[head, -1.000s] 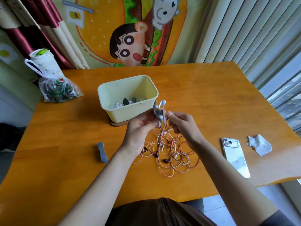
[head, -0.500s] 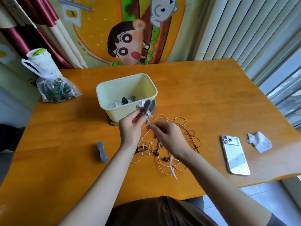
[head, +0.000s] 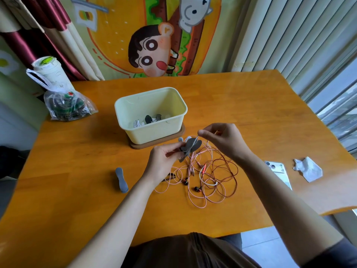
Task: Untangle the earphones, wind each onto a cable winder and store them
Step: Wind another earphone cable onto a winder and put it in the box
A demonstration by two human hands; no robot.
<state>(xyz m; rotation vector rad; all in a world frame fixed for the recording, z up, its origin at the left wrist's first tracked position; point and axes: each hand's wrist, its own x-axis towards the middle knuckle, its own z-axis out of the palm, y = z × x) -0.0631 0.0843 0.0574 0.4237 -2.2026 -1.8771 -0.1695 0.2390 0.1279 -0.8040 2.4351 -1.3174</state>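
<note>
Since half a second ago, we are finding the right hand point(head: 226, 141) lifted from below the cable winder point(head: 190, 148) to above and right of it, and the winder itself lowered away from the storage box point(head: 154, 130). Reading left to right: a spare winder point(head: 121, 179) is lying unused on the table point(head: 77, 171), well apart from the work. The left hand point(head: 163, 163) is pinching the grey cable winder by its lower end, fingers curled on it. The right hand is pinching a thin white earphone cable point(head: 210, 184) between thumb and forefinger, drawing it taut just above the winder's top edge. That cable's slack appears to be trailing across the pink and red earphone tangle point(head: 195, 198), which is resting ungripped on the table below and between both hands. Behind, the box is already holding wound sets. We are judging snagging the main hazard: with the white slack lying over the pink loops, pulling on could be dragging the pile up or tightening a knot. A loose turn could also be slipping off the winder if tension is dropping.
</note>
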